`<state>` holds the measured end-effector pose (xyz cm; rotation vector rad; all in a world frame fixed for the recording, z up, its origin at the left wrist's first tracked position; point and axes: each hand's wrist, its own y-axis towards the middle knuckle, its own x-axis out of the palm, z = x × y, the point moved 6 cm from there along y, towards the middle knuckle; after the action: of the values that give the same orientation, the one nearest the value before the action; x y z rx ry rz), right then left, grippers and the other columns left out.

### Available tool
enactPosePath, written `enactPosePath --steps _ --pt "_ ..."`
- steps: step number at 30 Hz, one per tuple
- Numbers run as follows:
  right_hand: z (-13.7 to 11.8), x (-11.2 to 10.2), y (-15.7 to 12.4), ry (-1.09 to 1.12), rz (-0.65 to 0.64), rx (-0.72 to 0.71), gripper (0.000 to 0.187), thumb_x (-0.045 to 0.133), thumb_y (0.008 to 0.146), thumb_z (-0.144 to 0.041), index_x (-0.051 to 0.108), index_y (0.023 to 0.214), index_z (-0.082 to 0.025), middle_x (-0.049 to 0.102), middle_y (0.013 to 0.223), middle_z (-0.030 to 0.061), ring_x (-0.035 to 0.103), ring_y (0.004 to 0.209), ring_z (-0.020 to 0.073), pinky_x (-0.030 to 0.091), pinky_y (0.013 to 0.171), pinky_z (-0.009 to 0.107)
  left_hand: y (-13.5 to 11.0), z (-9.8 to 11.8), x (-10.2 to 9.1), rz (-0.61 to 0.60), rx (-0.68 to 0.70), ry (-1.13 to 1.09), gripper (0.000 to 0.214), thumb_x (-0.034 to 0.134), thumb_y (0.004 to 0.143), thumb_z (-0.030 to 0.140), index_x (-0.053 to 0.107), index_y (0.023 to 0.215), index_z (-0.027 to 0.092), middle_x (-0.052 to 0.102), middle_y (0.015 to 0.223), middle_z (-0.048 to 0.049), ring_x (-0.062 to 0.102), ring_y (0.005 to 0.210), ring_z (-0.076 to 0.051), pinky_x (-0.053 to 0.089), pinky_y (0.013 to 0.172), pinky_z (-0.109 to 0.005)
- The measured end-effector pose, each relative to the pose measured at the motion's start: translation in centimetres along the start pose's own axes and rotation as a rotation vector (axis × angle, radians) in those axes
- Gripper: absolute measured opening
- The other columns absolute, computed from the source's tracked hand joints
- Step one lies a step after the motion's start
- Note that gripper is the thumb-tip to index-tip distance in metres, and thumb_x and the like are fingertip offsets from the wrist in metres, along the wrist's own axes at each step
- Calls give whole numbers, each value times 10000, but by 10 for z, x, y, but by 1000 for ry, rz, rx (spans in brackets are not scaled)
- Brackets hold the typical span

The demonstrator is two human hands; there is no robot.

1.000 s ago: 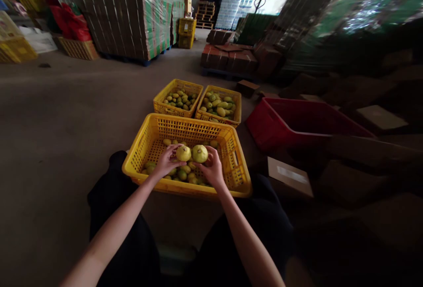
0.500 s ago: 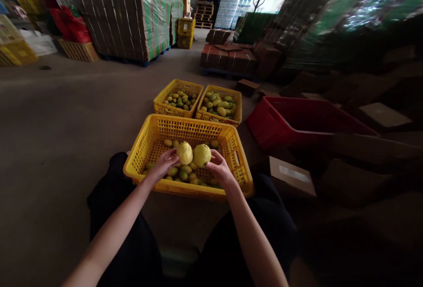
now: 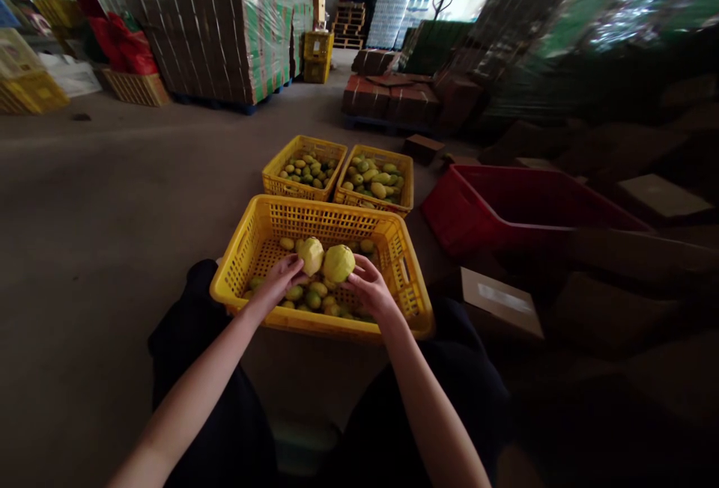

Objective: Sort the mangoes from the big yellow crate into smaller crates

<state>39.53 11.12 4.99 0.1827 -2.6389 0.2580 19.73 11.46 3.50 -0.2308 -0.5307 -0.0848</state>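
Nearest yellow crate [image 3: 247, 245], part-filled with small green-yellow fruit [image 3: 314, 295]; above it, left hand [image 3: 279, 279] clamped on one pale fruit [image 3: 311, 255], right hand [image 3: 368, 288] on another [image 3: 338, 263] — fingertip holds, touching; liable to slip, bruising on the pile.

Matt yellow-green fruit [image 3: 338, 263] over a perforated yellow plastic crate [image 3: 247, 248]

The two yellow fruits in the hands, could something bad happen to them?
Maybe. The left hand and right hand each hold a fruit only by the fingertips, over the yellow crate. A slip could drop one onto the fruits below and bruise them. The two held fruits sit very close together, so they might also knock each other.
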Motion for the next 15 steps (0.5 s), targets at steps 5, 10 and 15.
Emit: enactPosePath --steps 5,10,15 --pt "11 6 0 47 6 34 573 887 526 -325 684 1057 -252 738 884 3 707 778 187 591 701 320 -1 3 4 -57 24 57 460 776 697 466 655 1014 154 693 1067 -85 631 1077 -281 561 877 -392" --pt "27 7 2 83 36 54 517 889 513 -397 718 965 -214 737 804 3 699 691 170 596 628 306 -3 3 3 32 -13 44 444 759 699 505 652 950 155 692 1062 -105 615 1101 -280 577 823 -375" --pt "34 11 1 29 -11 79 459 891 512 -384 733 895 -185 746 867 37 710 769 205 602 593 296 -1 -8 3 38 -138 6 475 661 773 582 652 1015 174 710 1008 -100 643 1043 -257 575 746 -324"
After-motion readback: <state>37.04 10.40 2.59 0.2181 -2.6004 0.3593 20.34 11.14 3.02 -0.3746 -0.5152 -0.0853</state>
